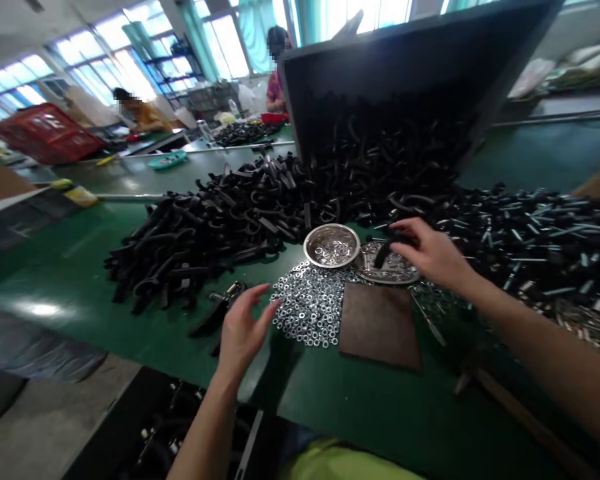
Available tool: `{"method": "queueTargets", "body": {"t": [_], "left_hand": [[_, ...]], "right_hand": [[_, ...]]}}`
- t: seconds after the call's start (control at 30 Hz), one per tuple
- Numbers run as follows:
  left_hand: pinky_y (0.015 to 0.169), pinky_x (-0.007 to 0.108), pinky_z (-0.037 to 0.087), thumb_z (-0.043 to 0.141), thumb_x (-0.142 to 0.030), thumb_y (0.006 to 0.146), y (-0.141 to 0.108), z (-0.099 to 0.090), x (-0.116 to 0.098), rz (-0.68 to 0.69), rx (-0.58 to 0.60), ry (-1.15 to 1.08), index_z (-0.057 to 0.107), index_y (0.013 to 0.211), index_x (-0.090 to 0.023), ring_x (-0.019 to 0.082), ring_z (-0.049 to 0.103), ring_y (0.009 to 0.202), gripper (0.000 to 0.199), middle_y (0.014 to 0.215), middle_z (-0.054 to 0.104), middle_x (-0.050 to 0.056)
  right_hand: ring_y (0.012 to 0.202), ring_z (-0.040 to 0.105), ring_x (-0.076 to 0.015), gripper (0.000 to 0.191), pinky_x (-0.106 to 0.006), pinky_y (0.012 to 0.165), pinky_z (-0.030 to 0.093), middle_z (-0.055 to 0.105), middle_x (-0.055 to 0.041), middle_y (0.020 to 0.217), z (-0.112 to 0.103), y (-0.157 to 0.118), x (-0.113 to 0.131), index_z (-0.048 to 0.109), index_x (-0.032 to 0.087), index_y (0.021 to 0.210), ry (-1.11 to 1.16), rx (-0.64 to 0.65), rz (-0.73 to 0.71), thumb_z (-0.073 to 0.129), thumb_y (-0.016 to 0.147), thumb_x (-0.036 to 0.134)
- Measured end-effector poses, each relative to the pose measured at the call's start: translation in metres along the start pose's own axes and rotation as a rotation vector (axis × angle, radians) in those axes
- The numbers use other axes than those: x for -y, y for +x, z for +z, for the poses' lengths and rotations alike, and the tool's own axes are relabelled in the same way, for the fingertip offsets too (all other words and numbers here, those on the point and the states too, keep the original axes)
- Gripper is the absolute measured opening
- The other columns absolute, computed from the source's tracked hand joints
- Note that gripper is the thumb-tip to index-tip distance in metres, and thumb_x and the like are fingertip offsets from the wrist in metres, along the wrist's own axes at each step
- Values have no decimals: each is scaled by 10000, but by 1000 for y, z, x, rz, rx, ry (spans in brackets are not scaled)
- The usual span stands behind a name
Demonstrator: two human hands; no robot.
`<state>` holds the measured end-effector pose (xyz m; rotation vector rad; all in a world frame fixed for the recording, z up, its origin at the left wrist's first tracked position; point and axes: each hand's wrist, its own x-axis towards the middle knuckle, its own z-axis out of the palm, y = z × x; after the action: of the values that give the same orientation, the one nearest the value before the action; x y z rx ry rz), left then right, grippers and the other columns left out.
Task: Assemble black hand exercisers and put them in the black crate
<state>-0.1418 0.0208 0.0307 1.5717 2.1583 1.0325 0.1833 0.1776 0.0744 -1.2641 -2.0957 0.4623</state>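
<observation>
While the green surface [105, 240] sweeps right across the view, a big dark bin [395, 73] rises at the back of it, tipped so that its mouth faces the person, black parts crowding its lower half. And look at what lies in front: a great heap of black parts [220, 227], curved and handle-like, sprawling left from the bin's mouth! Over on the right it's a broad spread of bolts [525, 233], silvery shanks jutting out among black pieces. Far left, at the back, sits a red crate [50, 133].

Down to the middle ground: a brown square plate [380, 327] lies flat, and right against its left side there's a loose pile of shiny nuts [307, 307]. Here's the left hand [243, 330], nothing in its grasp, fingers and thumb spread at the pile's left edge, a few dark pieces [207, 320] just beside it. Across to the right hand [427, 253], and it has a curved black part [382, 256] pinched between thumb and fingers, over a shallow metal dish [387, 281] of small metal pieces. Beside that dish, a round metal bowl [332, 267] holds more little bits, rings among them. Slimmest of all, a slender tool [434, 328] lies just right of the plate.
</observation>
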Motion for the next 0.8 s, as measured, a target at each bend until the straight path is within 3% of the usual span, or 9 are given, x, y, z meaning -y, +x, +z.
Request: {"method": "queueTargets", "body": {"t": [0.07,0.13,0.2,0.3,0.43,0.57,0.67,0.8], "left_hand": [[926,348,448,701,-396,715,-19,31,-37,60,246,-254,568,1210,-225,246,596,1044,540,1224,611,86],[903,333,457,758,-343,662,-42,59,-68,102,487,-454,572,1216,-243,249,602,1033,593,1183,636,80],[840,311,473,719,-326,712,-61,81,-87,110,654,-567,606,1163,-244,236,624,961,472,1090,672,64],[770,288,474,645,-338,782,-75,97,-92,39,752,-644,645,1052,-215,218,626,877,297,968,689,51],[713,261,470,689,-374,741,-74,96,-75,-221,684,-739,646,955,-187,177,612,775,288,853,676,37],[687,229,456,723,-343,710,-67,85,-60,-440,582,-909,618,917,-175,117,583,686,286,776,639,-1],[652,218,444,757,-313,654,-60,74,-52,-523,459,-988,607,858,-157,99,563,653,297,764,614,-11],[610,204,413,757,-293,601,-49,60,-31,-498,223,-941,609,837,-154,82,520,605,311,721,585,-30]], "right_hand": [[954,634,-224,306,-377,845,486,678,-64,1029,0,-39,32,568,208,1118,167,247,-44,575,818,268],[965,631,-199,292,-353,849,486,679,-51,1053,6,-76,56,575,217,1116,328,385,-70,572,824,224],[981,629,-183,313,-334,860,482,681,-41,1069,10,-107,63,571,223,1141,422,435,-35,569,830,200],[905,648,-177,304,-323,805,496,701,-31,995,3,-135,41,580,235,1157,349,354,110,555,855,246],[937,621,-185,232,-327,856,463,683,-56,1033,-23,-143,-29,658,204,1014,-156,91,237,456,907,245],[1012,580,-219,262,-328,850,449,675,-86,1053,-36,-128,-90,675,172,1003,-605,118,367,439,890,190],[985,582,-262,216,-352,756,459,680,-105,998,-32,-111,-110,693,189,942,-637,177,380,500,849,219],[909,601,-270,132,-356,698,447,677,-107,921,-27,-96,-113,679,198,868,-616,196,357,581,786,231]]}}
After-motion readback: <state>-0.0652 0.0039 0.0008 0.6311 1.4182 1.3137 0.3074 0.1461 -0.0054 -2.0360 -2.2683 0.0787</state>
